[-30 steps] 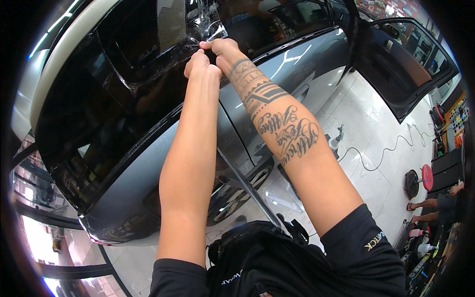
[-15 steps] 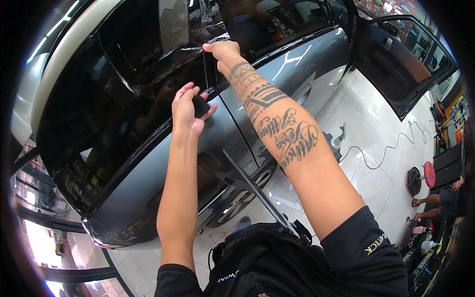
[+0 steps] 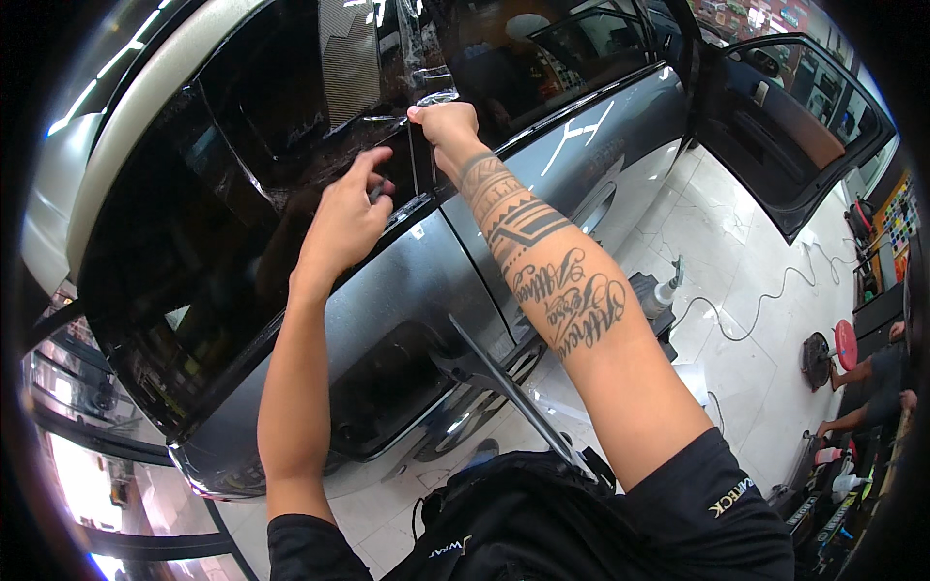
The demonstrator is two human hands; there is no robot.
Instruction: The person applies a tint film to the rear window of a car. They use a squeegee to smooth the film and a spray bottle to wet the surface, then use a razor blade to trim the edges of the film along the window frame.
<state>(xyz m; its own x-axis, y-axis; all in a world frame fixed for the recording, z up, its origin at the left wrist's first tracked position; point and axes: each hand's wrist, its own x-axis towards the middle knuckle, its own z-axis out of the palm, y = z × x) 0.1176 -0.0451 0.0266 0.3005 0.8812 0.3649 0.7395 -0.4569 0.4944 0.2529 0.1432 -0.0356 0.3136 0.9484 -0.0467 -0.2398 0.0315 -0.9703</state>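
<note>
A thin, glossy, wrinkled film (image 3: 260, 179) lies over the dark side window (image 3: 165, 223) of a grey car (image 3: 418, 276). My right hand (image 3: 448, 126) is closed, thumb and fingers pinching the film's crumpled edge by the dark pillar between the windows. Just left of it and lower, my left hand (image 3: 351, 208) is bent in front of the glass above the door's top edge. Its fingers curl round a small dark piece (image 3: 381, 190), mostly hidden, whose kind I cannot make out.
An open car door (image 3: 785, 136) stands at the far right. A spray bottle (image 3: 665, 290) and a cable (image 3: 746, 334) are beside my right arm. A red-topped stool (image 3: 845, 345), another person's limbs (image 3: 867, 402) and a rack of bottles are at right.
My left hand has turned from palm up to showing its back and moved slightly left. My right hand keeps its pinch on the film. The view has shifted slightly.
</note>
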